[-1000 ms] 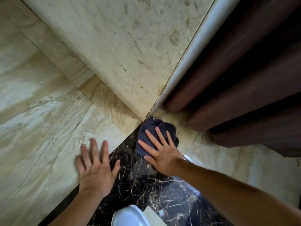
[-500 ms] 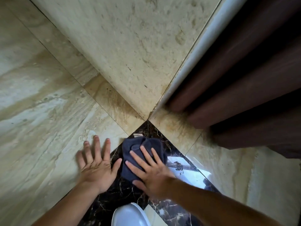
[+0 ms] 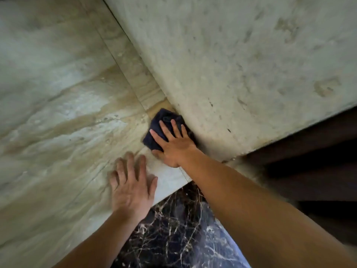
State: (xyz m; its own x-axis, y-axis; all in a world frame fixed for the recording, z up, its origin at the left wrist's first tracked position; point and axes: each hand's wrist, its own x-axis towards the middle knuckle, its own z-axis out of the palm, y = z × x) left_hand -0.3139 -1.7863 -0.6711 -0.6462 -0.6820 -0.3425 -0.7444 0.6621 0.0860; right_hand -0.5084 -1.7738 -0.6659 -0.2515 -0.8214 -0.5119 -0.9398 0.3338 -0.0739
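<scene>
Cloth [image 3: 166, 118], dark blue and bunched, lies on the beige marble floor [image 3: 67, 132] just right of the frame's centre, pushed against the foot of the pale stone wall [image 3: 231, 64] that fills the upper right. The right hand [image 3: 173, 147] lies flat on the cloth, fingers straight and spread, pressing it down rather than curling round it; the thumb rests on the floor at the cloth's lower edge. The left hand [image 3: 133, 188], a little blurred, sits below and to the left, palm down on the beige tile with its fingers spread, holding nothing and close to the right hand without touching it. A black veined tile [image 3: 170, 229] shows between the forearms at the bottom. A dark brown surface [image 3: 309, 161] fills the right edge.
</scene>
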